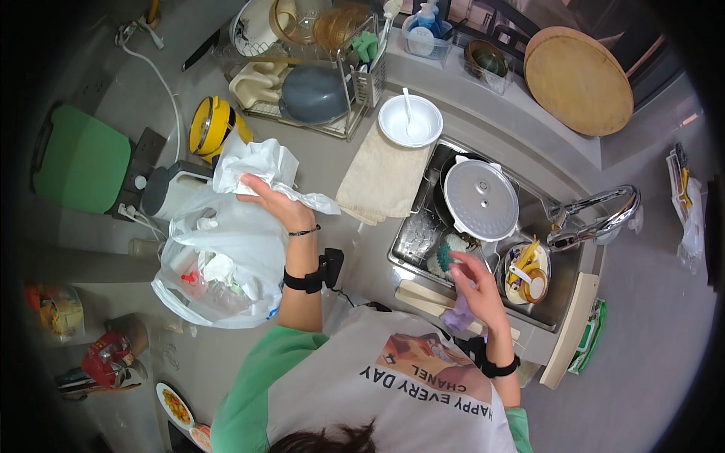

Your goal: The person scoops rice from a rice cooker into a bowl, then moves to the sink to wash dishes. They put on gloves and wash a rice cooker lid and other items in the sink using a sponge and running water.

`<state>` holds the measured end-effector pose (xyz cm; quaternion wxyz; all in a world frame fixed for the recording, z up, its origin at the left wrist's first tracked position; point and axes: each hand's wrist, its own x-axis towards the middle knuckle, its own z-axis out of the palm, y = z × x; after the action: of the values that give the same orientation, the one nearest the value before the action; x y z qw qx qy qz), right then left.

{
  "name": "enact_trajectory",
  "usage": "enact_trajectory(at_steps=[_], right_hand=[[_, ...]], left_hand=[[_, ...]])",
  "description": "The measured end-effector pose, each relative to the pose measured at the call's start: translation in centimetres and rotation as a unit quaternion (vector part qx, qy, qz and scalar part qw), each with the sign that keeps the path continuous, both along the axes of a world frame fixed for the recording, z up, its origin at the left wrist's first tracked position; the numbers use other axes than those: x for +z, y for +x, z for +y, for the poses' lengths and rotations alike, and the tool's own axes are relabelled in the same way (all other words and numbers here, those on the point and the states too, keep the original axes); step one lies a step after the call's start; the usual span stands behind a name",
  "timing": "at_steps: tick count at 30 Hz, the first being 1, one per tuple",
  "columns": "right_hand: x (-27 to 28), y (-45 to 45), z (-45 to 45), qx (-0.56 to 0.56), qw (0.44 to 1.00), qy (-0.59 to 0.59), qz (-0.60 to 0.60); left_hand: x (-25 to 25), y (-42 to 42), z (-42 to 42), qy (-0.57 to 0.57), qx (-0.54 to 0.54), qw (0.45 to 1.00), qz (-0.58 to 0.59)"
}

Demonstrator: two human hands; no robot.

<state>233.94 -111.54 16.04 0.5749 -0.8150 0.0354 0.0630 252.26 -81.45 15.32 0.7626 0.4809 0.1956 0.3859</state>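
Observation:
My left hand (277,198) grips crumpled white paper or thin plastic (255,161); the bunched material hides which it is. Below it on the counter stands a white plastic bag (226,238), its mouth spread around crumpled white pieces and clear plastic. My right hand (478,289) hovers over the sink's near edge with its fingers apart, and I see nothing held in it. A green scrubber (445,257) lies in the sink just beyond those fingertips. Beneath the palm, a lavender cloth (457,314) hangs at the sink rim. In the sink sits a pot with a grey lid (481,198).
An oval dish (527,290) with yellow scraps rests beneath the faucet (595,221). A white bowl with a spoon (410,120) stands by a beige cloth (385,175). Behind are a dish rack (334,127) and a yellow pot (207,127). A round wooden board (578,82) leans by the window.

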Motion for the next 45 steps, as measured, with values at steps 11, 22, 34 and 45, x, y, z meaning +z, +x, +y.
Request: enact_trajectory(at_steps=[11, 22, 34, 45], right_hand=[[-3.7, 19.1, 2.6, -0.038, 0.970, 0.156, 0.181], [-11.9, 28.6, 2.5, -0.166, 0.912, 0.326, 0.186], [-11.0, 29.2, -0.2, -0.297, 0.861, 0.400, 0.103], [-13.3, 26.8, 1.6, -0.247, 0.956, 0.154, 0.045]], left_hand=[[-1.7, 3.4, -2.3, -0.100, -0.016, 0.993, 0.053], [-5.2, 5.7, -3.6, -0.077, -0.084, 0.989, 0.094], [-6.6, 6.2, -6.4, -0.003, -0.136, 0.983, 0.124], [-5.9, 5.6, -6.7, -0.030, -0.163, 0.974, 0.156]])
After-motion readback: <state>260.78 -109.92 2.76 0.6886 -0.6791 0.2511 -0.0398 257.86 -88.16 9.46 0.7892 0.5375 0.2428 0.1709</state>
